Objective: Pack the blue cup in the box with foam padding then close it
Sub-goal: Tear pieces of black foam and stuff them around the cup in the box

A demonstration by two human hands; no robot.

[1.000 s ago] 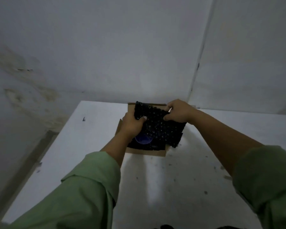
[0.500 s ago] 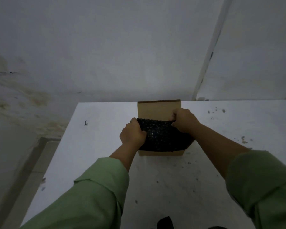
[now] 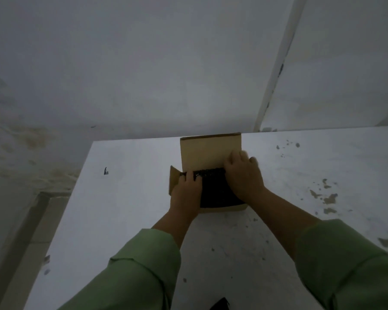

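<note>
The black foam, held above the box a second ago, is now lying inside it, hiding the blue cup. Both hands are pressing it down, left hand and right hand, fingers flat and gripping nothing. Closing the flaps is probably coming next.

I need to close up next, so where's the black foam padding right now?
In the head view, the black foam padding lies in the open cardboard box, between the left hand and right hand pressing it.
</note>
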